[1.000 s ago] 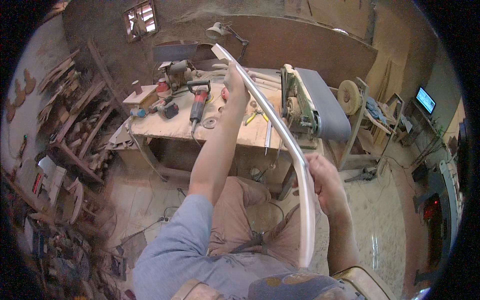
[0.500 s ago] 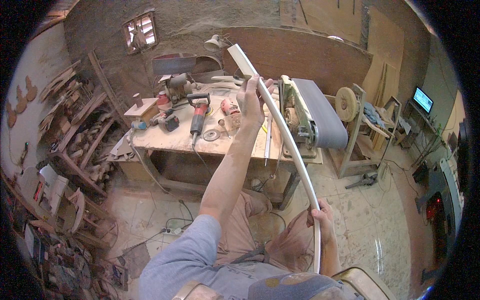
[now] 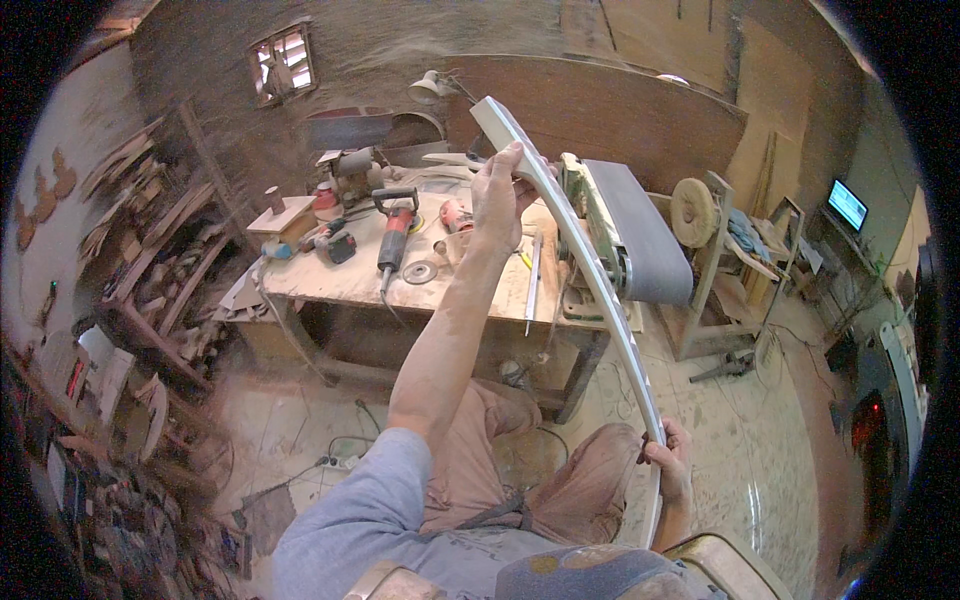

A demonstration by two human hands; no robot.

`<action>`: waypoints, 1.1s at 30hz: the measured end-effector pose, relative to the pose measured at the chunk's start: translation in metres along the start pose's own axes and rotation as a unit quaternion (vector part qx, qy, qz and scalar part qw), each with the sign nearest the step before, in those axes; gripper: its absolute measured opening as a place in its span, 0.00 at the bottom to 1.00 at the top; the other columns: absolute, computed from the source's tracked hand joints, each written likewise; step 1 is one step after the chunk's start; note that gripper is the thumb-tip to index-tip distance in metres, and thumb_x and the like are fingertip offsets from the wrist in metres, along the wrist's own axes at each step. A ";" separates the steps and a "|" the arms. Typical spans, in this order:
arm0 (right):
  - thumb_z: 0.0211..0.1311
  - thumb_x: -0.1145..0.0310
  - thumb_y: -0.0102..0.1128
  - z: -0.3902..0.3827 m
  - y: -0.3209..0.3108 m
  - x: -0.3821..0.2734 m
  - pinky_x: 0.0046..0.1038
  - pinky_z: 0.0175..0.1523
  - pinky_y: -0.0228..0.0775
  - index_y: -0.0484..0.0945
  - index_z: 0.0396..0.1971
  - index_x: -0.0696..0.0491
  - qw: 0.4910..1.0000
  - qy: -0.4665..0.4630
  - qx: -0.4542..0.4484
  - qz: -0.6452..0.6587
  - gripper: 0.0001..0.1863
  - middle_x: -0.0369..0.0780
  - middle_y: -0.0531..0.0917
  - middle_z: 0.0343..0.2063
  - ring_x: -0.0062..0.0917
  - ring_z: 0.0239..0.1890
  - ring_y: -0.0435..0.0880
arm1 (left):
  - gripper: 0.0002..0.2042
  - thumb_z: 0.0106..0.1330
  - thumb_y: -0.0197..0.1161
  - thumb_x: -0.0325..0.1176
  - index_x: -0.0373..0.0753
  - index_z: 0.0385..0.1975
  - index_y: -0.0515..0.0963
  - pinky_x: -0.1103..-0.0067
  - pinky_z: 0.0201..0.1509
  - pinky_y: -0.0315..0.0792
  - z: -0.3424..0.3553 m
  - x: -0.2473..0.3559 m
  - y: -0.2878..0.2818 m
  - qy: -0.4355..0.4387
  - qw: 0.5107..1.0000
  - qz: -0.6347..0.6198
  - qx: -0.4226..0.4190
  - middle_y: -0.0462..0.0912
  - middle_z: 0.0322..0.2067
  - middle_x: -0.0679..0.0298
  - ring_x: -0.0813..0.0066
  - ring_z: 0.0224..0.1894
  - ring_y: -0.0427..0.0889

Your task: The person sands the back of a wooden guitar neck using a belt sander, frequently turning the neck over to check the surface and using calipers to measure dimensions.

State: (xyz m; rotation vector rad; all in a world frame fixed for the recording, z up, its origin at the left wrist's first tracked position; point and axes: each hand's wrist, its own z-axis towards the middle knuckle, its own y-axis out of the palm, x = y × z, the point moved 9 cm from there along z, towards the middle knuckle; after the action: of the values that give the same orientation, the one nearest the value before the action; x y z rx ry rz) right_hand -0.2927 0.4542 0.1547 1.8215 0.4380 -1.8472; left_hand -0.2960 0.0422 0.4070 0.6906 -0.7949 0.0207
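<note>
Diagonally before me runs a long, pale strip (image 3: 626, 345) with a wide, blocky far end. It looks bowed in this view, and its material is unclear. My left hand (image 3: 497, 200) is closed around it near the far end, with the thumb on the near side. Lower down and to the right, my right hand (image 3: 670, 462) grips the strip near its close end, beside my right knee. Behind the strip stands a belt sander (image 3: 645, 230) with a wide grey belt, at the right of the workbench (image 3: 335, 280).
On the bench lie a red-and-black angle grinder (image 3: 396, 235), a grey disc (image 3: 419, 271), a cordless tool (image 3: 335, 243) and a thin straight bar (image 3: 533, 280). A round buffing wheel (image 3: 692, 212) stands right of the sander. Wood offcuts (image 3: 170, 235) fill a rack at left. Cables cross the floor.
The strip has turned about its length, showing a different face and edge. Its far end has shifted slightly right, and my right hand has moved right and a little down with it.
</note>
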 end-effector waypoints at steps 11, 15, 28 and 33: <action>0.37 0.71 0.72 -0.062 -0.088 -0.170 0.31 0.30 0.66 0.79 0.35 0.57 0.807 -0.247 0.241 -0.479 0.19 0.37 0.78 0.25 0.25 0.25 0.75 | 0.19 0.75 0.53 0.47 0.42 0.58 0.75 0.63 0.61 0.75 0.043 -0.038 0.023 -0.066 0.987 -0.090 -0.115 0.83 0.50 0.59 0.66 0.54 0.82; 0.36 0.68 0.73 -0.103 -0.063 -0.263 0.36 0.29 0.65 0.77 0.35 0.58 0.545 -0.386 0.210 -0.714 0.22 0.43 0.74 0.24 0.35 0.25 0.74 | 0.29 0.72 0.63 0.38 0.40 0.72 0.66 0.72 0.57 0.76 0.066 -0.059 0.040 -0.013 0.961 0.206 -0.184 0.84 0.47 0.61 0.73 0.50 0.81; 0.54 0.51 0.71 -0.104 -0.060 -0.291 0.39 0.32 0.69 0.76 0.37 0.56 0.363 -0.323 0.175 -0.856 0.24 0.42 0.74 0.27 0.39 0.29 0.75 | 0.15 0.72 0.64 0.45 0.45 0.48 0.88 0.71 0.58 0.75 0.092 -0.142 0.086 0.090 0.868 0.364 -0.326 0.88 0.49 0.56 0.66 0.51 0.84; 0.57 0.49 0.70 -0.086 -0.064 -0.281 0.40 0.34 0.71 0.76 0.38 0.56 0.385 -0.312 0.162 -0.853 0.25 0.42 0.75 0.29 0.41 0.31 0.76 | 0.17 0.71 0.65 0.46 0.43 0.49 0.88 0.77 0.57 0.77 0.105 -0.152 0.081 0.048 0.869 0.375 -0.318 0.90 0.47 0.60 0.75 0.49 0.85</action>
State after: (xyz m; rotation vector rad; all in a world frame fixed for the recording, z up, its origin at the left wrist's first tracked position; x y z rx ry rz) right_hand -0.2644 0.5900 0.4210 -0.2575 2.2637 -3.6265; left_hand -0.4941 0.0802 0.4036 -0.2746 -0.8672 0.4760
